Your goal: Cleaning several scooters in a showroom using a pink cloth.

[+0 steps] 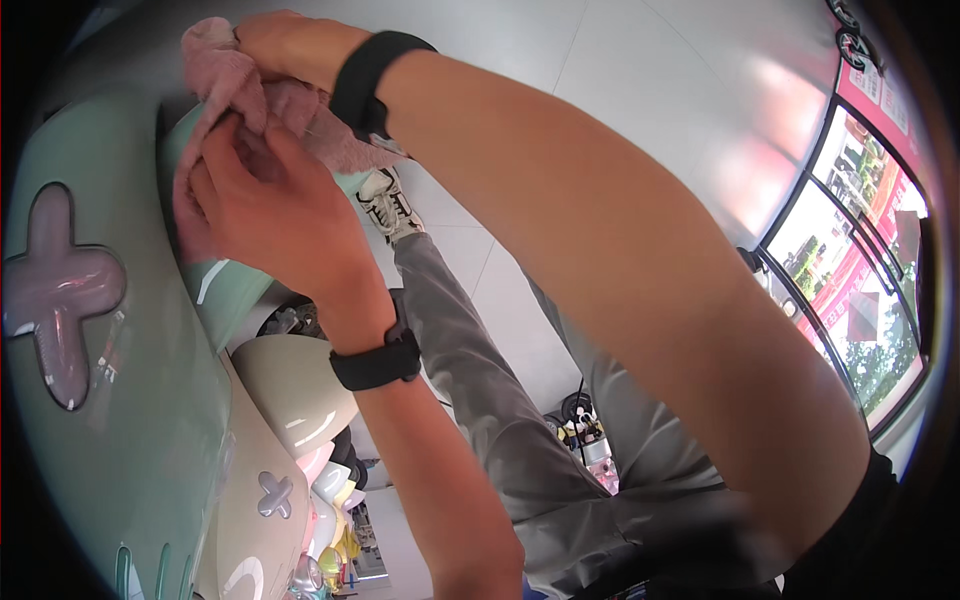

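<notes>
My left hand [274, 202] has its fingers bunched into a pink cloth [225, 75], against the curved edge of a glossy green body shell [112, 450]. Farther up, my right hand [289, 45] grips the same cloth, its fingertips largely hidden by the folds. Part of the cloth hangs down between the wrists. A raised mauve cross-shaped piece [64, 289] sits on the green shell, left of my hands. Another curved green part [232, 296] lies just below the cloth. Both wrists wear black bands.
A beige shell [251, 487] with a small mauve cross stands beside the green one, with more pastel shells beyond. My grey-trousered legs and a white shoe [388, 202] are on the pale tiled floor [517, 300]. Glass doors [847, 262] stand at right.
</notes>
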The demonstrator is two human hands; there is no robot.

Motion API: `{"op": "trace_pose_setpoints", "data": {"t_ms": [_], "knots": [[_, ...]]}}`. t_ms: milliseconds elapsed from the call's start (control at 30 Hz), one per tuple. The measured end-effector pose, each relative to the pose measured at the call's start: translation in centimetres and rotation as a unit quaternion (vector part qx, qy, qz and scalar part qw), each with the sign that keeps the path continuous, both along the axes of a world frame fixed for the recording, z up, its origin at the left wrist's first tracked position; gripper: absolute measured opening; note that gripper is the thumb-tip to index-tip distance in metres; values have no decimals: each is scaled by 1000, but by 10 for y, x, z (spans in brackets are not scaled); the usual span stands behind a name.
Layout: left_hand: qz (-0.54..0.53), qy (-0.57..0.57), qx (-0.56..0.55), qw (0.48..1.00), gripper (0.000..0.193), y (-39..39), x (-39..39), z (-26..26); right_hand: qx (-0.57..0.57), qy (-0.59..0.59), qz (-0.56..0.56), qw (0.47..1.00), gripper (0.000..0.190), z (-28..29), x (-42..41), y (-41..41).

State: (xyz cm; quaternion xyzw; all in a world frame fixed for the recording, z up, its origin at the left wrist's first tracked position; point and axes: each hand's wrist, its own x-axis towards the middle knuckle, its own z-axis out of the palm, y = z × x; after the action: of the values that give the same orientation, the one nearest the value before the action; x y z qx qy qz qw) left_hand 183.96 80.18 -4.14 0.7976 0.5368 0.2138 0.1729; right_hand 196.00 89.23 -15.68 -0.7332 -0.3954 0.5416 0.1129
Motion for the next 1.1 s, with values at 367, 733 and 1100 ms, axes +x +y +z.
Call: {"op": "trace_pose_setpoints", "data": {"t_ms": [367,733,1100], "knots": [[171,12,-163,972,20,-71,-94,18,263,-66,-202,941,38,116,-66,-106],[242,-229,-365,869,15,-70,-150,-2,113,-53,-473,872,40,140,-140,-139],[395,-303,-547,672,27,-70,-144,-43,-35,347,-736,581,33,42,-133,-199]]}}
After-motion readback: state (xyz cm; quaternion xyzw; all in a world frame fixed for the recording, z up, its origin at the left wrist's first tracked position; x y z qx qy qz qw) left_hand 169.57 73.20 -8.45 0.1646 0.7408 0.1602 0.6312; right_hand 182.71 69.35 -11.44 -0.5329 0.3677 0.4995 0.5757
